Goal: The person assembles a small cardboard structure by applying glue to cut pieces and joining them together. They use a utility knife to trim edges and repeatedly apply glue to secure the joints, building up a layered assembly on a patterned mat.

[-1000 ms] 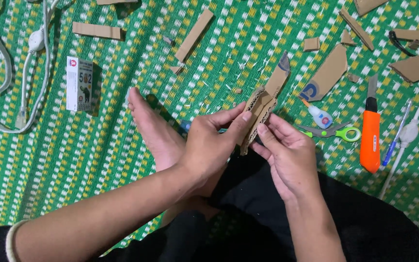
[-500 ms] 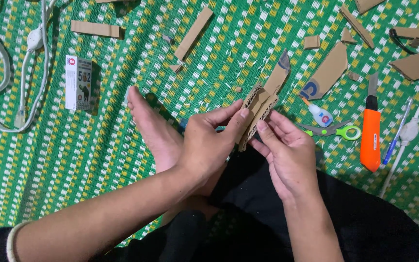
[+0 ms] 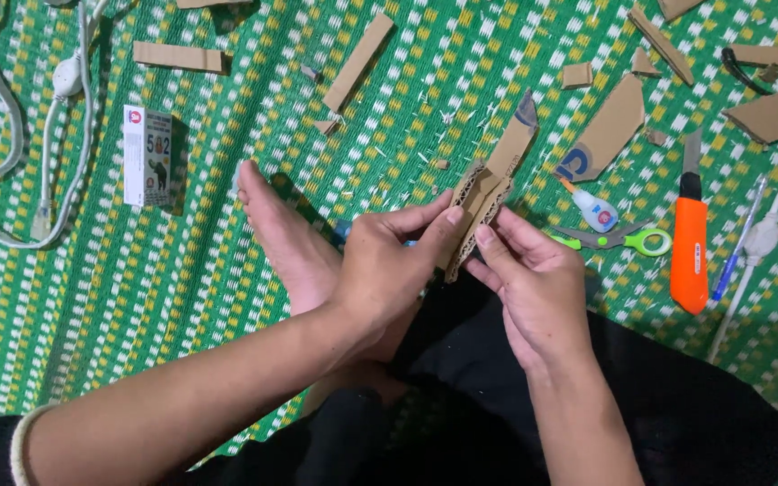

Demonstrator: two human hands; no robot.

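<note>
Over your lap: your left hand [image 3: 384, 265] and right hand [image 3: 538, 288] meet above your dark trousers, at the near edge of the green woven mat [image 3: 227, 225].
Held piece: a small stack of corrugated cardboard [image 3: 477, 211], tilted on edge with its fluted side towards you, likely so you can see how the layers line up.
Left hand: its fingers are closed on the stack, thumb on one face and fingertips on the other, apparently pressing the layers together.
Right hand: its fingers are half curled, thumb and forefinger pinching the lower edge of the same stack to steady it from the other side.
Foot: your bare foot [image 3: 285, 238] lies on the mat just left of the hands, touching nothing that you hold.
Tools at the right: a small glue bottle [image 3: 592, 209], green-handled scissors [image 3: 619, 239] and an orange utility knife [image 3: 690, 243] lie side by side near your right hand, seemingly kept within reach.
Pen: a blue pen [image 3: 736, 256] lies just beyond the knife, beside a white cable.
Offcuts: cardboard strips [image 3: 357, 61] and shaped scraps are scattered along the far edge of the mat, well apart from your hands.
Left side of the mat: a small printed box [image 3: 148, 155] lies flat, with a white cord [image 3: 60, 117] looping past it toward the far left corner.
</note>
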